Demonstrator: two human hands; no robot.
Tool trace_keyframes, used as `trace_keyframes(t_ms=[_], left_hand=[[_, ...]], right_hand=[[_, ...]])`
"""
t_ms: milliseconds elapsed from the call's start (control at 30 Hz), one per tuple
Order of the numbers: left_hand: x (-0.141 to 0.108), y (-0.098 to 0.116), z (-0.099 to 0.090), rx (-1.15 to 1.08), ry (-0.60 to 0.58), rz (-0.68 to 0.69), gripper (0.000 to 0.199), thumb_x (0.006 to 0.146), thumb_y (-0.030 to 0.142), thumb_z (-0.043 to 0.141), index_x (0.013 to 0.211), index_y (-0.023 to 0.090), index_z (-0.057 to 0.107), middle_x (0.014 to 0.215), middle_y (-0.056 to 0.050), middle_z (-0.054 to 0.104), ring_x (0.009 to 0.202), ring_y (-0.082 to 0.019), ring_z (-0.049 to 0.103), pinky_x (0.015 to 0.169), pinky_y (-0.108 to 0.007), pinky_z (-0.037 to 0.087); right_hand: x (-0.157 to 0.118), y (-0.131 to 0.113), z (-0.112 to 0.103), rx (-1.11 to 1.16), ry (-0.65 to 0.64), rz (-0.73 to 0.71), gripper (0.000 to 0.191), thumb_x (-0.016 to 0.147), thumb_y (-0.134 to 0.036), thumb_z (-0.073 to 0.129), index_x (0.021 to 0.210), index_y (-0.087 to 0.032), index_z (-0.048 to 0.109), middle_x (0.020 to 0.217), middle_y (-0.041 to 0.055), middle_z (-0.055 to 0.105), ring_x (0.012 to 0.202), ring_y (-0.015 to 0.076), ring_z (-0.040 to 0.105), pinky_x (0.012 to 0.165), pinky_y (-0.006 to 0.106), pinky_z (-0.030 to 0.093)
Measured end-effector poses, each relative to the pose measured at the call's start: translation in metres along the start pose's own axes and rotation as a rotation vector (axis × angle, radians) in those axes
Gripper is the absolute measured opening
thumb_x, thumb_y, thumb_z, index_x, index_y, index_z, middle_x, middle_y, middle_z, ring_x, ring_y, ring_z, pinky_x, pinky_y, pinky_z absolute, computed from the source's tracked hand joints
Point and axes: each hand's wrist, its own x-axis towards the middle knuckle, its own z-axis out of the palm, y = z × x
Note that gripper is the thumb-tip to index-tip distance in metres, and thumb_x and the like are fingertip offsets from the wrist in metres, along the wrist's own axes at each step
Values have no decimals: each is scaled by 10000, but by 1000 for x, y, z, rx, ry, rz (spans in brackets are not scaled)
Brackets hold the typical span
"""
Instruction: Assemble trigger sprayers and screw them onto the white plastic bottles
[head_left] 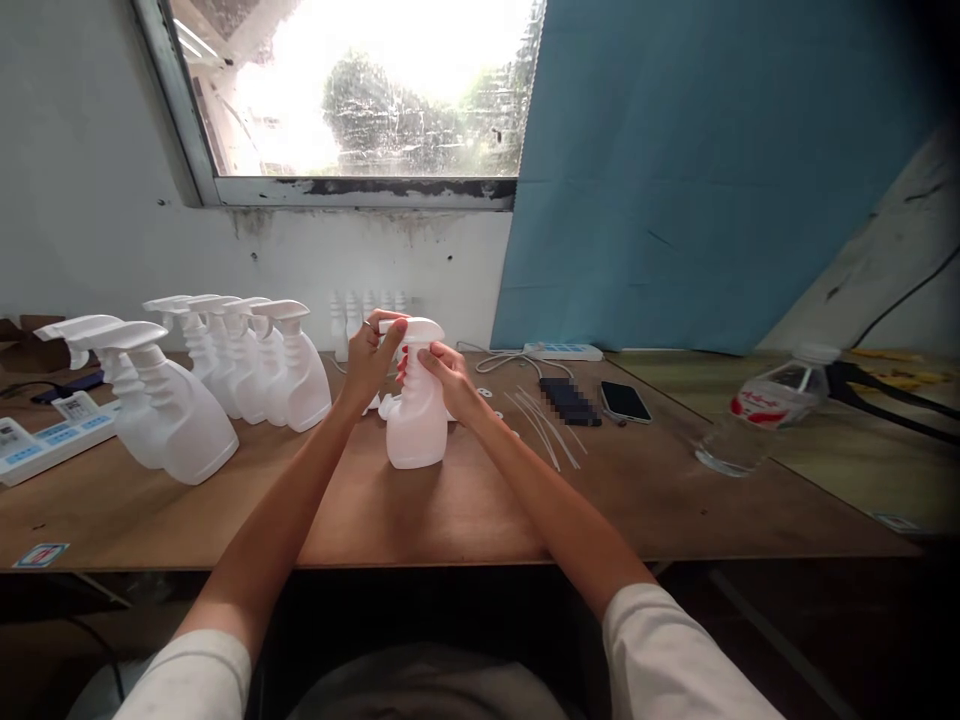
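Spray bottle (417, 425) central, more bottles (187, 415) left, phone (625, 402) right, water bottle (766, 412) farther right

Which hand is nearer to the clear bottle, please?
Right. The right hand, on the spray bottle, is left of the clear bottle; the left hand, at the sprayer head, is farther left.

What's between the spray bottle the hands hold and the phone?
In the head view: the right hand on the spray bottle, small white pieces, thin white strips and a dark, blurry thing.
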Motion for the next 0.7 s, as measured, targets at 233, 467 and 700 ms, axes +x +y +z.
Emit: trace_keyframes(t_ms=[233, 467, 700], left_hand=[[-2, -6, 1, -75, 49, -26, 381, 837, 565, 619, 900, 190, 627, 684, 12, 562, 544, -82, 494, 479, -200, 388], [-20, -19, 40, -217, 42, -121, 418, 894, 621, 486, 964, 209, 494, 782, -10, 568, 719, -140, 605, 662, -272, 507], [-20, -18, 41, -192, -43, -64, 513, 847, 688, 497, 1029, 209, 478, 1011, -78, 588, 888, -187, 632, 792, -338, 531]], right_hand=[[4, 6, 13, -87, 196, -42, 460, 683, -514, 780, 802, -219, 447, 653, -39, 614, 528, 130, 599, 519, 269, 505], [6, 13, 1, -258, 320, -141, 421, 727, -534, 725, 815, -226, 453, 717, -33, 579, 664, 137, 587, 637, 265, 487], [4, 13, -7, -162, 252, -74, 433, 757, -584, 674, 888, -228, 467, 737, -32, 571, 719, 151, 595, 664, 272, 486]])
